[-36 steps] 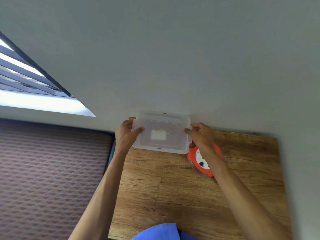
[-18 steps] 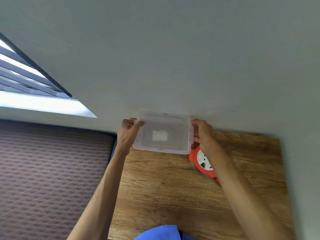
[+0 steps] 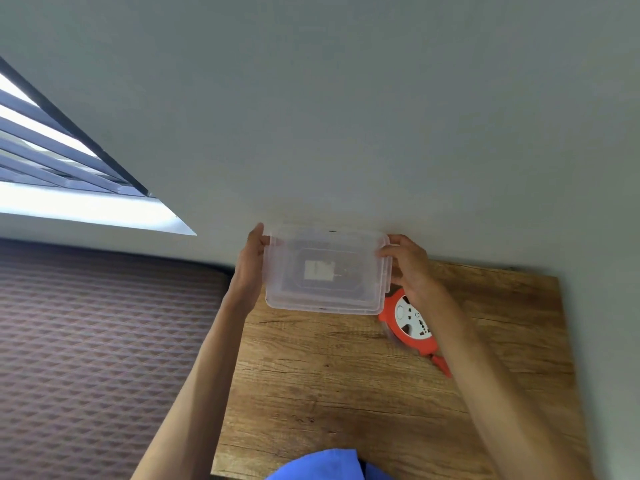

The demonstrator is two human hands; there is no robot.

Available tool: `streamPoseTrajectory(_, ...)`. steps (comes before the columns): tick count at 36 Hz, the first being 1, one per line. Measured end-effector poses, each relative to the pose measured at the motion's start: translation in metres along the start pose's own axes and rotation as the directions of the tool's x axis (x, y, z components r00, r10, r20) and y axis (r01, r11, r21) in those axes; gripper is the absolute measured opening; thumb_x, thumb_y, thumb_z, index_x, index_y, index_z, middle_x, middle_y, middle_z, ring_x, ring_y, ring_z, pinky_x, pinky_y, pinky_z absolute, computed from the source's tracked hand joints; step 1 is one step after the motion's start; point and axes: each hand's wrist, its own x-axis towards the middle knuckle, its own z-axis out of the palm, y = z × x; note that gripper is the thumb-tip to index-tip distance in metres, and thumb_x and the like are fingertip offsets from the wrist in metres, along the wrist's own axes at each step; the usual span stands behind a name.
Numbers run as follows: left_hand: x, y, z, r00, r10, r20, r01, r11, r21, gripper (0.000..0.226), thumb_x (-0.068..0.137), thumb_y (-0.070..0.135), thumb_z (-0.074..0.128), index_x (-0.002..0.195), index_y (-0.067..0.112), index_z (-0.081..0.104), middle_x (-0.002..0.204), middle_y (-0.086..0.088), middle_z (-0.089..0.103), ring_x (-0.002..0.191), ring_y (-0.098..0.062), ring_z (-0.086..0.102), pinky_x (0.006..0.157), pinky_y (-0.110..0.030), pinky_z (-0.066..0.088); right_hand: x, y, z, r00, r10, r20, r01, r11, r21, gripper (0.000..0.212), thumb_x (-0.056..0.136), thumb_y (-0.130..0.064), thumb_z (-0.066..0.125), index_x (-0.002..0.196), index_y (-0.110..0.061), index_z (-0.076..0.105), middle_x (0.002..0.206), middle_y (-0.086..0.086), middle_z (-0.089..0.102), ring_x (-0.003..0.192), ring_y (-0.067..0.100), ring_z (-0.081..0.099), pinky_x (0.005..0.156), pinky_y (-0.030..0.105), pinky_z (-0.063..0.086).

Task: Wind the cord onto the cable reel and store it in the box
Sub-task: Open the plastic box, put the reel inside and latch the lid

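A clear plastic box sits at the far edge of the wooden worktop, up against the grey wall, and the person has it gripped at both short ends. The left hand is wrapped around the left end, thumb hooked over the rim near the far corner and the palm flat along the side wall. The right hand pinches the right end, fingertips curled onto the rim at the far right corner, right by what looks like a side latch, though the plastic is too see-through to be sure of that. Through the box a pale rectangular label shows in the middle; whether a lid is on it I cannot tell. The cable reel, orange with a white socket face, lies flat on the worktop just beside the box's near right corner, outside the box and partly hidden under the right wrist. An orange handle tab pokes out from its near side. Left of the worktop lies a brown quilted mattress, and a window with slatted blinds glows at the far left. A bit of blue clothing shows at the bottom edge.
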Motion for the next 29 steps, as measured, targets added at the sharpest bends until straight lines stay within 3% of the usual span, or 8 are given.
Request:
streamPoseTrajectory(4, -0.008, -0.009, -0.011, 0.998, 0.004, -0.068, -0.008, 0.998, -0.056, 0.061, 0.111, 0.062, 0.043, 0.102, 0.017, 0.082, 0.116, -0.008, 0.083, 0.112, -0.025, 0.074, 0.092, -0.041, 0.056, -0.021, 0.002, -0.006, 0.980, -0.200, -0.023, 0.190, 0.956, -0.224, 0.032, 0.078, -0.018, 0.090, 0.101, -0.037, 0.079, 0.094, -0.008, 0.077, 0.084, 0.012, 0.073, 0.069, 0.029, 0.053)
streamPoseTrajectory(7, -0.020, -0.013, -0.017, 0.994, 0.052, -0.091, -0.058, 0.996, -0.066, 0.054, 0.114, 0.054, 0.044, 0.116, 0.015, 0.082, 0.120, -0.001, 0.083, 0.123, -0.021, 0.072, 0.096, -0.036, 0.054, -0.045, 0.011, -0.016, 0.943, -0.320, 0.087, 0.332, 0.908, -0.254, 0.031, 0.084, -0.017, 0.089, 0.110, -0.032, 0.078, 0.101, 0.019, 0.076, 0.088, 0.038, 0.075, 0.070, 0.055, 0.063)
streamPoseTrajectory(9, -0.034, -0.020, -0.020, 0.992, 0.083, -0.096, -0.089, 0.994, -0.057, 0.055, 0.116, 0.053, 0.041, 0.115, 0.018, 0.084, 0.122, 0.001, 0.083, 0.128, -0.019, 0.070, 0.102, -0.037, 0.051, -0.061, 0.023, -0.022, 0.912, -0.391, 0.126, 0.410, 0.849, -0.333, 0.029, 0.087, -0.014, 0.087, 0.114, -0.022, 0.077, 0.100, 0.029, 0.073, 0.093, 0.048, 0.071, 0.080, 0.058, 0.062)
streamPoseTrajectory(12, -0.059, -0.040, -0.024, 0.991, 0.107, -0.086, -0.113, 0.991, -0.065, 0.056, 0.111, 0.061, 0.043, 0.105, 0.029, 0.089, 0.128, 0.000, 0.081, 0.133, -0.019, 0.068, 0.116, -0.044, 0.044, -0.085, 0.052, -0.026, 0.880, -0.455, 0.137, 0.463, 0.755, -0.465, 0.020, 0.088, -0.015, 0.086, 0.105, -0.022, 0.077, 0.086, 0.000, 0.078, 0.075, 0.012, 0.074, 0.064, 0.020, 0.058)
streamPoseTrajectory(15, -0.088, -0.068, -0.028, 0.989, 0.126, -0.079, -0.133, 0.987, -0.095, 0.062, 0.087, 0.081, 0.061, 0.115, 0.031, 0.085, 0.135, -0.005, 0.077, 0.129, -0.016, 0.071, 0.111, -0.041, 0.050, -0.110, 0.093, -0.030, 0.862, -0.486, 0.145, 0.490, 0.721, -0.490, 0.024, 0.087, -0.016, 0.087, 0.100, -0.034, 0.076, 0.081, -0.016, 0.077, 0.072, -0.003, 0.074, 0.061, 0.007, 0.054)
streamPoseTrajectory(23, -0.138, -0.148, -0.024, 0.982, -0.002, -0.189, -0.010, 0.998, -0.064, 0.027, 0.111, 0.041, 0.060, 0.119, 0.030, 0.083, 0.118, 0.005, 0.083, 0.111, -0.015, 0.078, 0.081, -0.026, 0.064, -0.129, 0.197, -0.042, 0.890, -0.443, 0.106, 0.397, 0.640, -0.658, 0.034, 0.092, 0.004, 0.077, 0.116, -0.019, 0.079, 0.106, -0.007, 0.081, 0.092, -0.003, 0.073, 0.087, 0.023, 0.064)
streamPoseTrajectory(25, -0.144, -0.161, -0.022, 0.975, 0.008, -0.222, -0.003, 1.000, 0.022, 0.023, 0.112, 0.032, 0.063, 0.124, 0.022, 0.079, 0.117, 0.001, 0.082, 0.111, -0.020, 0.077, 0.089, -0.034, 0.064, -0.128, 0.205, -0.043, 0.916, -0.379, 0.129, 0.358, 0.630, -0.690, 0.037, 0.094, 0.004, 0.073, 0.124, -0.017, 0.076, 0.116, -0.002, 0.080, 0.096, 0.001, 0.072, 0.086, 0.015, 0.059)
streamPoseTrajectory(29, -0.152, -0.173, -0.019, 0.976, 0.041, -0.214, 0.006, 0.978, 0.211, 0.018, 0.107, 0.025, 0.072, 0.124, 0.026, 0.075, 0.110, 0.013, 0.075, 0.104, -0.008, 0.073, 0.074, -0.019, 0.057, -0.122, 0.210, -0.041, 0.945, -0.292, 0.151, 0.305, 0.609, -0.732, 0.046, 0.096, 0.000, 0.071, 0.140, -0.014, 0.068, 0.130, 0.001, 0.075, 0.101, 0.006, 0.072, 0.083, 0.013, 0.056)
